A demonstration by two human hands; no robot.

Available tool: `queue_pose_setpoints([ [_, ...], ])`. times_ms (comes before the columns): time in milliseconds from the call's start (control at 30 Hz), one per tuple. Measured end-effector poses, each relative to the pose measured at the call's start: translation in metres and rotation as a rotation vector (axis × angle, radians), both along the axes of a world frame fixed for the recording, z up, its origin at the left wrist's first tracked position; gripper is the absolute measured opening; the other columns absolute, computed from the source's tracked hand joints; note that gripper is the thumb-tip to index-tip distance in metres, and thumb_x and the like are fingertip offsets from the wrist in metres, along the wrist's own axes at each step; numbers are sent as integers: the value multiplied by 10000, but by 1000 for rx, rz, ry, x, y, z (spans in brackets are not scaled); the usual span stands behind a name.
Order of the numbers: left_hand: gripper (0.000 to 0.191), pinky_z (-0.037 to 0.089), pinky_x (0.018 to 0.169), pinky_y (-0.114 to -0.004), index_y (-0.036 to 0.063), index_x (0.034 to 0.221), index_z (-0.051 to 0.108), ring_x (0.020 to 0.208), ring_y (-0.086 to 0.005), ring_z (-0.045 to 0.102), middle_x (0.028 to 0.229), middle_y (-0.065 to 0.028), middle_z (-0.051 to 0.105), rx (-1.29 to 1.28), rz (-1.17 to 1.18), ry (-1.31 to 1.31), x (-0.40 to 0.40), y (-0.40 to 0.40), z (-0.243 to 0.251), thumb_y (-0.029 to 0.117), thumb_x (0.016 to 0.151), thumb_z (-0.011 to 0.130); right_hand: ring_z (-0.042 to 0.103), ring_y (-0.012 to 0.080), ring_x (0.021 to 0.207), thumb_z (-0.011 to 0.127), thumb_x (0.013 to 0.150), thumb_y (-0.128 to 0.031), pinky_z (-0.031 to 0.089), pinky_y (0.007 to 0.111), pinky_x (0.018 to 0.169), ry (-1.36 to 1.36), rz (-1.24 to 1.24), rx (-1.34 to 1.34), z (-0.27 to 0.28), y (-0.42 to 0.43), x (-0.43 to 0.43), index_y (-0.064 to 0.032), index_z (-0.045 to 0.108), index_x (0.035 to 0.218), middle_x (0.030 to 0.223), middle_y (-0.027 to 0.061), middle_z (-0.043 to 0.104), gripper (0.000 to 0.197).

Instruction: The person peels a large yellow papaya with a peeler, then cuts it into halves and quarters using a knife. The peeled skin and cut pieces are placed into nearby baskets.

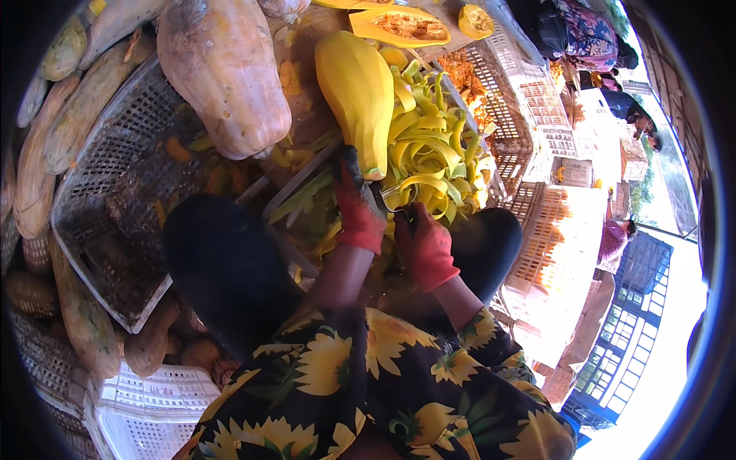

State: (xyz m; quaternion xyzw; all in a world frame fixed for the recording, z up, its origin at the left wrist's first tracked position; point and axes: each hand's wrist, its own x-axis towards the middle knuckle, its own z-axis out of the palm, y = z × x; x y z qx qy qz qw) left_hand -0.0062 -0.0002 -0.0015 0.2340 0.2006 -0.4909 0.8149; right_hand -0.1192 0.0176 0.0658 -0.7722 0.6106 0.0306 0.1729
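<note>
A peeled yellow squash (pixel 353 95) rests lengthwise before me, its narrower cut end towards my lap. My left hand (pixel 357 198), in a red and dark work glove, holds it at that near end, fingers along its left side. In my right hand (pixel 424 244), gloved the same way, is a hand peeler with a thin metal frame (pixel 397 198); its handle is mostly covered by my fingers. The peeler is just below the squash's near end. Long curled strips of yellow-green peel (pixel 428 146) are heaped to the right of the squash.
A large unpeeled squash (pixel 224 75) lies at upper left, above a dirty plastic crate (pixel 115 144). A halved squash (pixel 399 27) shows its seeds at the top. Unpeeled squashes (pixel 49 149) line the left. Orange pieces fill a crate (pixel 506 132) at right; people (pixel 614 240) are farther off.
</note>
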Motion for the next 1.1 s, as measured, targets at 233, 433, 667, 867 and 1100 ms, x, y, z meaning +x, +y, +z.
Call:
queue_pose_setpoints([
  [233,365,510,836,-294,124,1264,556,1036,-152,605,1154,-12,617,26,42,-133,-1,2,7,302,951,616,661,448,834,514,956,-465,509,535,747,-47,205,-234,37,-140,104,-31,590,1013,850,242,693,444],
  [433,399,472,869,-318,58,1249,579,1017,-159,590,1144,-48,619,50,47,-99,-5,3,-6,314,949,637,661,454,827,521,958,-442,507,545,750,59,18,15,16,-48,53,-52,560,1037,833,252,684,400],
  [667,497,470,882,-336,31,1341,522,1057,-156,576,1231,-69,603,112,18,-103,-6,3,2,348,970,619,659,444,773,543,966,-405,505,532,699,-52,49,-81,21,-62,32,-60,558,1014,824,229,691,349],
  [867,628,420,1004,-352,9,1441,427,1224,-224,509,1390,-114,501,89,15,-360,-1,1,1,382,971,610,654,449,794,498,985,-418,502,532,698,1,144,-266,13,-117,88,-51,546,1009,819,230,686,371],
  [1100,677,406,1023,-352,2,1466,379,1237,-227,494,1413,-130,465,144,-21,-330,-9,0,-30,363,948,623,662,432,790,576,950,-393,511,521,689,71,-19,50,19,12,-4,-99,556,1070,829,214,688,318],
])
